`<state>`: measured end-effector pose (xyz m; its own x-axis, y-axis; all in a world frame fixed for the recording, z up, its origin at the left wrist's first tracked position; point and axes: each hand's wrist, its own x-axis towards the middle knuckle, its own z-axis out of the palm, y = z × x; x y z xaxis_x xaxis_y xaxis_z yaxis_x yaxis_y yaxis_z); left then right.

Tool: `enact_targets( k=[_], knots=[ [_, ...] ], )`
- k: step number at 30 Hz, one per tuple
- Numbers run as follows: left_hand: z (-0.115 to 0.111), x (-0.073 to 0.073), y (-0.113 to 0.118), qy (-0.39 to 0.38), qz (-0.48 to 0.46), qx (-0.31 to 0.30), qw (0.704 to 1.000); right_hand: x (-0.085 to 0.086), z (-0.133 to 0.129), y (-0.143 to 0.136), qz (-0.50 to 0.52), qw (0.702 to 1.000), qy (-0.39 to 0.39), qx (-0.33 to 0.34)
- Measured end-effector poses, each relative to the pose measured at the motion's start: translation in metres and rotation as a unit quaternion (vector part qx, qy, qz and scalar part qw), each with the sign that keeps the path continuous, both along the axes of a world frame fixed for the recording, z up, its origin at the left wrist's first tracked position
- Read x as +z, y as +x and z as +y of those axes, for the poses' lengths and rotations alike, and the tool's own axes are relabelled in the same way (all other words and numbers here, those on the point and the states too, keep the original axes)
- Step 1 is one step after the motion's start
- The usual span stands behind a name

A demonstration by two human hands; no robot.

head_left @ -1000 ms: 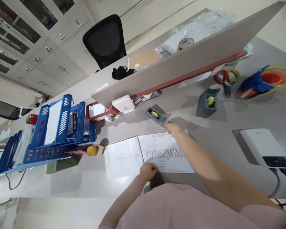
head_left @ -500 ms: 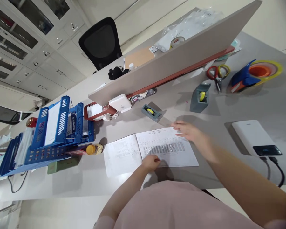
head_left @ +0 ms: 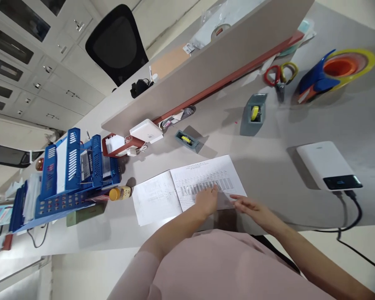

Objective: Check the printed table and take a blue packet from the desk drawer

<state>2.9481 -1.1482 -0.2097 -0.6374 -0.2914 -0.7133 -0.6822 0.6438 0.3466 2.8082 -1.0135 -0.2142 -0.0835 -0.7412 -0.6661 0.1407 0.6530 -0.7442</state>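
An open booklet [head_left: 158, 200] lies flat on the desk, with small print on its left page. On the right page [head_left: 226, 166] a row of grey upright strips [head_left: 187, 190] runs under a printed heading. My left hand [head_left: 207, 201] rests over the lower middle of that page, its fingers bent together at the strips. What the fingertips pinch, if anything, is too small to make out. At the page's lower right edge is my right hand [head_left: 248, 207], fingers stretched out toward the left, holding nothing visible.
Beyond the booklet stand two grey tape dispensers [head_left: 187, 141] [head_left: 252, 118]. Scissors [head_left: 280, 79], a large blue tape dispenser [head_left: 318, 79] and a white power bank [head_left: 326, 162] with cables are rightward. Blue trays [head_left: 71, 166] and a yellow-capped jar [head_left: 120, 193] stand left. A partition [head_left: 206, 71] crosses the desk.
My right hand has moved from the page's top right corner down to its lower right edge. My left hand has shifted up and right onto the strips. The view has shifted slightly.
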Motion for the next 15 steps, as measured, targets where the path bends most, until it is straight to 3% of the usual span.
enact_targets(
  k=[7,15],
  knots=[
    [-0.002,-0.005,-0.001,-0.031,-0.018,-0.045,0.998,-0.027,-0.011,0.022,0.114,0.978,-0.085,0.151],
    [-0.003,-0.004,-0.003,-0.039,-0.027,-0.060,0.997,-0.048,-0.006,0.030,0.178,0.950,-0.127,0.225]
  ],
)
